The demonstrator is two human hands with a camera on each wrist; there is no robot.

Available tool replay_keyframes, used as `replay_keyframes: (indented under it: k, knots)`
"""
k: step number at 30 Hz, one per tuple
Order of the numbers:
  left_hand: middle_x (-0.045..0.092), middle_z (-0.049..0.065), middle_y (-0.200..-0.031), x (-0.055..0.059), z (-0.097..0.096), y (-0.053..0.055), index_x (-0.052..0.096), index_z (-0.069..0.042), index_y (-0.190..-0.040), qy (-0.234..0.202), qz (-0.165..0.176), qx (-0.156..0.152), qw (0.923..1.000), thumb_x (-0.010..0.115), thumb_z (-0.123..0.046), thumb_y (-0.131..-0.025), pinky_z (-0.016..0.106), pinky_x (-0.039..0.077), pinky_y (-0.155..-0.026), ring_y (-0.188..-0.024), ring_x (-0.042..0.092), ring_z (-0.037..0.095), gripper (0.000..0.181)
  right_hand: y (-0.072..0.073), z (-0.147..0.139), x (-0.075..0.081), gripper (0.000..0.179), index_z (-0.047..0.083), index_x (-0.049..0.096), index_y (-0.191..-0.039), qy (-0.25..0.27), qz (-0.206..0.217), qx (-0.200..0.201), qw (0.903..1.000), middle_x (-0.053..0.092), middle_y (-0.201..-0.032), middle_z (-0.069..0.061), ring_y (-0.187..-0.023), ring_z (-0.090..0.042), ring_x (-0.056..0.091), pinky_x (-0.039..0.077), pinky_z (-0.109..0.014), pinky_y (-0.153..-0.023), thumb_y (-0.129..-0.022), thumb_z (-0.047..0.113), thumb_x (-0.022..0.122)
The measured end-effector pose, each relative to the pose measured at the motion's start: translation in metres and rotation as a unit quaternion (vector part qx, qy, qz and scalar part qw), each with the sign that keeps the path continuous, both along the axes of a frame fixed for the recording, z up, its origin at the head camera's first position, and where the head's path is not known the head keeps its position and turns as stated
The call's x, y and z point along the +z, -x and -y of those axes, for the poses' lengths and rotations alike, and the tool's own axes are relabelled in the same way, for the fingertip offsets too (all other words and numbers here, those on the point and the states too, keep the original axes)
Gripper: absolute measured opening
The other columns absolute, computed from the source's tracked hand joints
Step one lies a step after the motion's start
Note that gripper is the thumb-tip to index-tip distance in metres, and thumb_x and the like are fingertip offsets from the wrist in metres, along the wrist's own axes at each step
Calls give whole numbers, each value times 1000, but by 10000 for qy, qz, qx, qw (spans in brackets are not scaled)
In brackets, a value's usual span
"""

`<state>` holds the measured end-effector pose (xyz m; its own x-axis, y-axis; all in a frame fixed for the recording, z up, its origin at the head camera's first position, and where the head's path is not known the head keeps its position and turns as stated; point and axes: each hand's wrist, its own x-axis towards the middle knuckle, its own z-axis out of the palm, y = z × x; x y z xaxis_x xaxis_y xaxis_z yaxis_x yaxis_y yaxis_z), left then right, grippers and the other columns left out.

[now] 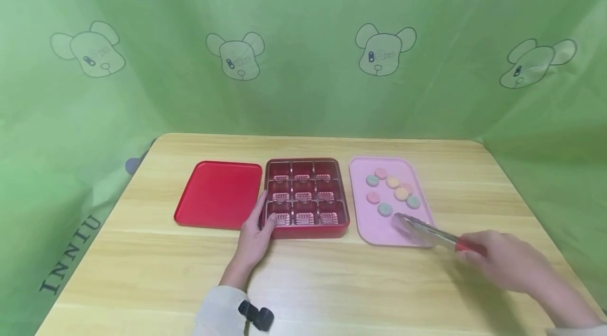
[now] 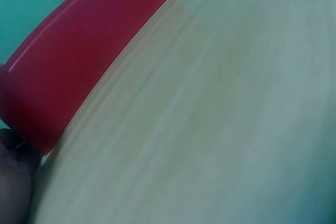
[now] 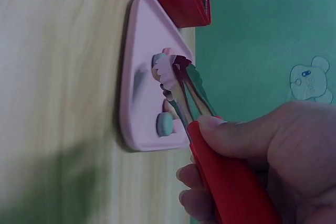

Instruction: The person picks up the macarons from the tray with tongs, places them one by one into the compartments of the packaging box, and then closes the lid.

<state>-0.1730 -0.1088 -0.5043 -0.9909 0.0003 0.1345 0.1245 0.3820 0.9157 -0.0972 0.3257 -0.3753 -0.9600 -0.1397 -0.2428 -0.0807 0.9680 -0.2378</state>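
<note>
My left hand [image 1: 253, 241] grips the near left corner of a red box [image 1: 310, 231], thumb over the rim and fingers along its side. A clear insert [image 1: 303, 203] divides the box into several compartments, and no sweets show in them. My right hand [image 1: 505, 262] holds red-handled metal tongs [image 3: 228, 177], thumb on one side and fingers on the other. The tongs' scalloped tips hang apart over the near right part of a pink tray [image 1: 374, 235], beside a green macaron [image 1: 385, 209]. Nothing shows between the tips. Several pink, yellow and green macarons lie on the tray.
A flat red lid [image 1: 218, 194] lies left of the box on the wooden table [image 1: 332, 283]. Pink tray and box stand side by side with a narrow gap. Green cloth [image 1: 303, 104] with bear-head drawings hangs behind and at both sides.
</note>
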Motion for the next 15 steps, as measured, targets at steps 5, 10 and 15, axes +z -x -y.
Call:
replay_keyframes:
  k: [5, 10, 15]
  knots:
    - [35, 3, -150, 0, 0, 1, 28, -31, -149, 55, 63, 41, 10000, 53, -27, -94, 50, 28, -111, -138, 32, 26, 61, 10, 10, 8, 24, 13, 69, -105, -20, -206, 111, 9997, 65, -79, 4, -63, -12, 51, 41, -31, -51, -88, 29, 63]
    - [36, 2, -150, -1, 0, 1, 26, -35, -149, 42, 134, 38, 9999, 53, -26, -94, 50, 27, -112, -139, 31, 25, 61, 19, 29, 11, 32, 10, 70, -107, -22, -528, 212, 9984, 68, -81, 0, -66, -14, 56, 47, -38, -55, -85, 32, 66]
    - [36, 2, -150, -1, 1, 2, 25, -37, -148, -3, 113, -11, 9999, 53, -25, -94, 49, 27, -112, -139, 30, 25, 62, 27, 50, 12, 34, 8, 69, -110, 118, -521, 204, 9984, 68, -83, -3, -65, -14, 54, 46, -36, -55, -85, 30, 66]
